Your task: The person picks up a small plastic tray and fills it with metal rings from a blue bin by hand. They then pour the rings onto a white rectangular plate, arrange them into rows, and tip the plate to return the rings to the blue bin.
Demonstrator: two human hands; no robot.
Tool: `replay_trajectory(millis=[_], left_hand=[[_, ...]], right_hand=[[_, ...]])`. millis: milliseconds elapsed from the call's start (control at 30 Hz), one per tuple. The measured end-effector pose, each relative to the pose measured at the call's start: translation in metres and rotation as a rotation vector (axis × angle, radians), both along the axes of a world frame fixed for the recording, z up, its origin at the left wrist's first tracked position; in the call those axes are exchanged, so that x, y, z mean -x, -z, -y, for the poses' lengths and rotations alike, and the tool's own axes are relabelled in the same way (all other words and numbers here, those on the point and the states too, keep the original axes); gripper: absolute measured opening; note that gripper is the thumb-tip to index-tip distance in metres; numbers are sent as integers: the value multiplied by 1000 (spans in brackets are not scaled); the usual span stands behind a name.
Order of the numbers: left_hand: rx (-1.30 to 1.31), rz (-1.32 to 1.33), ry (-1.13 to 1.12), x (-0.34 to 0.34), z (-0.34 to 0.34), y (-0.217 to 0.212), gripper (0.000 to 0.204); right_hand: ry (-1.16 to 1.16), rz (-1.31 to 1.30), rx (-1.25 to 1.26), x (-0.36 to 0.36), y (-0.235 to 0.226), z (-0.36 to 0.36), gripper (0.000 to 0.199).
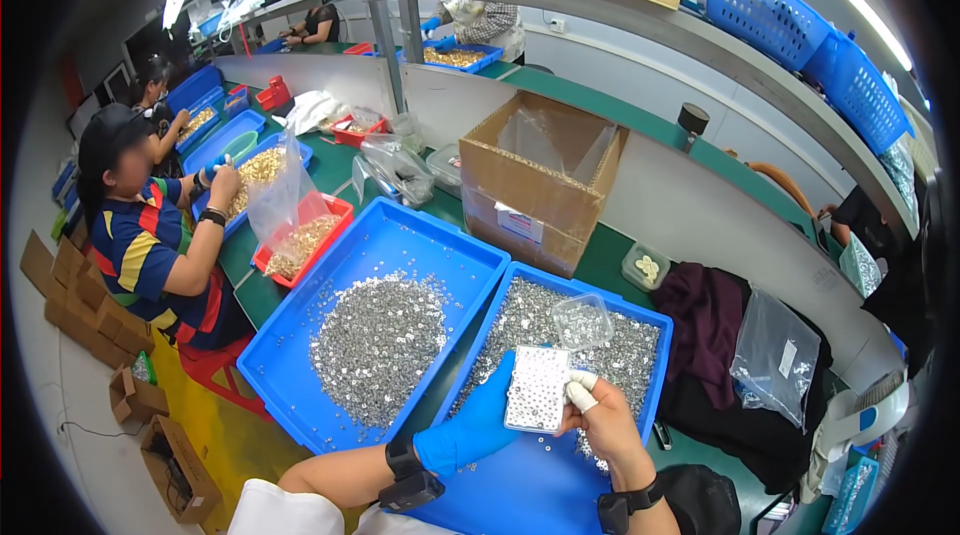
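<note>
My left hand (pixel 468 427), in a blue glove, grips the left side of a small white rectangular tray (pixel 538 388) dotted with small shiny metal pieces. At the tray's right edge my right hand (pixel 606 419) closes its fingers, with white covers on some fingertips. Both hands hold the tray above a blue bin (pixel 655 320) of loose silver metal pieces (pixel 520 303). A clear plastic box (pixel 582 322) rests on those pieces just beyond the tray. Left of this, a second blue bin (pixel 282 333) carries a heap of small silver parts (pixel 385 350).
Beyond the bins stands an open cardboard box (pixel 520 220). Dark cloth (pixel 700 325) and a clear plastic bag (pixel 775 355) lie to the right. A red tray (pixel 335 220) of gold-coloured parts is at left, near a seated co-worker (pixel 165 235). A shelf (pixel 640 10) runs overhead.
</note>
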State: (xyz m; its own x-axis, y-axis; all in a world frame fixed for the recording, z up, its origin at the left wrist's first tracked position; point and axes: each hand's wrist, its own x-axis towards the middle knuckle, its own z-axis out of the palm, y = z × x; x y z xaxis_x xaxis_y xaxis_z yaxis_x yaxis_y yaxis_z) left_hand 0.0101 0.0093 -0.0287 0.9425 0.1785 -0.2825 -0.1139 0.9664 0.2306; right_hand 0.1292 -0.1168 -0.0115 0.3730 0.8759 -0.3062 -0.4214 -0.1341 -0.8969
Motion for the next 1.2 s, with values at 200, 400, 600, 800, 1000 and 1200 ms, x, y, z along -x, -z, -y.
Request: replay_trajectory(millis=[200, 400, 600, 800, 1000, 1200], left_hand=[[164, 139, 23, 2, -5, 7, 55], [202, 128, -22, 3, -4, 4, 54], [32, -49, -17, 0, -3, 1, 53], [276, 162, 10, 0, -9, 5, 52], [149, 35, -126, -3, -11, -16, 51], [133, 95, -128, 0, -18, -11, 52]], right_hand=[[-32, 52, -21, -3, -2, -8, 28], [-28, 158, 8, 2, -7, -6, 28], [-24, 188, 18, 0, -3, -8, 25], [82, 432, 85, -2, -5, -10, 18], [238, 1274, -126, -2, -12, -9, 18], [140, 1476, -217, -2, -17, -9, 25]])
